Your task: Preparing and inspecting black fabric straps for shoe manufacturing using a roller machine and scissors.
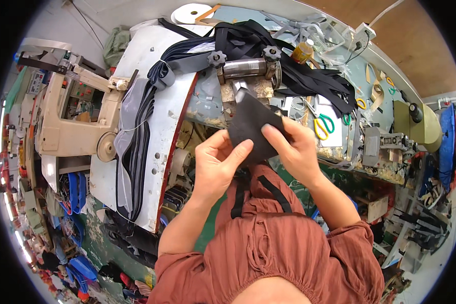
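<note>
A flat black sheet piece [254,124], like leather or fabric, is held up between my two hands over my lap. My left hand [219,159] pinches its left and lower edge, with the thumb lying on the front face. On the opposite side, my right hand [293,147] grips the right edge, its thumb pressed on the face and the fingers behind. Just beyond the sheet's upper corner stands a small roller machine [244,68] with a shiny metal cylinder and two black star-shaped knobs. The fingertips behind the sheet are hidden.
Left, a beige sewing machine [78,116] stands beside a white tabletop [159,177] with bundled black strips [142,121]. More black straps [314,81] lie behind the roller machine. Scissors with green and yellow handles [323,126] and a yellow bottle [302,51] are at right.
</note>
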The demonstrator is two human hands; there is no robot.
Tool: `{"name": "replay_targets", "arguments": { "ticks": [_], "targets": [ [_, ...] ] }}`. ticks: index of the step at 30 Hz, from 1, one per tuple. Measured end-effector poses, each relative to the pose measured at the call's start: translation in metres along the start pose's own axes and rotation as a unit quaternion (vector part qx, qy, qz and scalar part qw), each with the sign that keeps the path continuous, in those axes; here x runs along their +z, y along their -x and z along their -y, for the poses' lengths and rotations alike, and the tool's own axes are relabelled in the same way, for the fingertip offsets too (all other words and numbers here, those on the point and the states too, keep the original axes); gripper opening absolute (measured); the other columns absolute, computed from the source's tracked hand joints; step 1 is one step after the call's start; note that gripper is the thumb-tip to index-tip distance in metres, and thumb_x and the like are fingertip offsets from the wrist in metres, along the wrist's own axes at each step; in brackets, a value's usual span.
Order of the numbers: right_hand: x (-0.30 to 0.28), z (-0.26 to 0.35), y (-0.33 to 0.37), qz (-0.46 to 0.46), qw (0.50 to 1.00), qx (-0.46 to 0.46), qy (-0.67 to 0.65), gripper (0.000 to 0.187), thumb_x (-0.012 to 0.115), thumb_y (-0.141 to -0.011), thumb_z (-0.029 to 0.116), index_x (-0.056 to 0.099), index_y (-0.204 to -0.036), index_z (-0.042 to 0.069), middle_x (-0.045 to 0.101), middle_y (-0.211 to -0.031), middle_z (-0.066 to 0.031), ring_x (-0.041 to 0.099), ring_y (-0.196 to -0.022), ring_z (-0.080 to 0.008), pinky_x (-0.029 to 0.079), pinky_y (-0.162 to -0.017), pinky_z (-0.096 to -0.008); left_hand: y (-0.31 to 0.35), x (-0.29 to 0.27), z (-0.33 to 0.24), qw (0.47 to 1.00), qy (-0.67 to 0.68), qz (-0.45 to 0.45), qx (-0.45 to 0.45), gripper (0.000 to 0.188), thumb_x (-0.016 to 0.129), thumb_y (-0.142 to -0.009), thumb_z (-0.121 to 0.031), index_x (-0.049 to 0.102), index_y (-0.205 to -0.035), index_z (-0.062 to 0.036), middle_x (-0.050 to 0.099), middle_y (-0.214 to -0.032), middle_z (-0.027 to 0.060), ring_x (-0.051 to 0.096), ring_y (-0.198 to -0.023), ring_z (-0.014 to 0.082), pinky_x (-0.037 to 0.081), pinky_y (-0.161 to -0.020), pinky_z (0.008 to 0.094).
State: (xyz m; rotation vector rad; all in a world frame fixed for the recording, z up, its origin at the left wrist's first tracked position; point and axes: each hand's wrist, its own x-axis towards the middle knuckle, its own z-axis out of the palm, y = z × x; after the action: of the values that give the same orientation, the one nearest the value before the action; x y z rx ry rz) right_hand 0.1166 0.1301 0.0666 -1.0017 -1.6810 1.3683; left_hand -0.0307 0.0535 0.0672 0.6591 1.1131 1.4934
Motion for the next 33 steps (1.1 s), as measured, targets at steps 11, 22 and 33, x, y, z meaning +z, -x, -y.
{"name": "replay_targets", "arguments": {
  "ticks": [11,22,33],
  "targets": [
    [-0.030,0.000,0.023,0.001,0.989,-0.066,0.131,0.018,0.067,-0.072,-0.004,0.066,-0.089,-0.004,0.065,-0.071,-0.0108,0.061,-0.059,-0.0154,0.046,-0.055,-0.0239,-0.135,-0.036,0.151,0.948,0.208,-0.198,-0.135,0.041,0.065,-0.086,-0.022,0.043,-0.113,-0.0017,0.051,-0.113,0.0149,0.064,-0.084,0.0230,0.055,-0.069,0.0293],
    [0.015,-0.077,0.031,-0.041,0.931,0.290,-0.219,0.014,0.065,-0.085,0.014,0.061,-0.084,0.000,0.061,-0.072,0.0010,0.051,-0.060,-0.0010,0.041,-0.052,-0.0173,-0.033,-0.034,0.119,0.997,0.003,-0.041,-0.071,0.023,0.048,-0.095,-0.014,0.061,-0.091,0.0048,0.062,-0.089,0.0073,0.054,-0.078,0.0065,0.042,-0.067,0.0204],
    [0.023,-0.036,0.046,-0.056,0.986,0.114,-0.106,0.011,0.067,-0.081,0.005,0.058,-0.085,-0.001,0.061,-0.074,0.0014,0.054,-0.066,-0.0021,0.044,-0.058,-0.0179,0.015,-0.017,0.065,0.984,-0.143,-0.076,0.081,0.029,0.064,-0.086,-0.015,0.058,-0.068,0.0069,0.055,-0.074,0.0023,0.044,-0.060,0.0047,0.033,-0.049,0.0218]
  ]
}}
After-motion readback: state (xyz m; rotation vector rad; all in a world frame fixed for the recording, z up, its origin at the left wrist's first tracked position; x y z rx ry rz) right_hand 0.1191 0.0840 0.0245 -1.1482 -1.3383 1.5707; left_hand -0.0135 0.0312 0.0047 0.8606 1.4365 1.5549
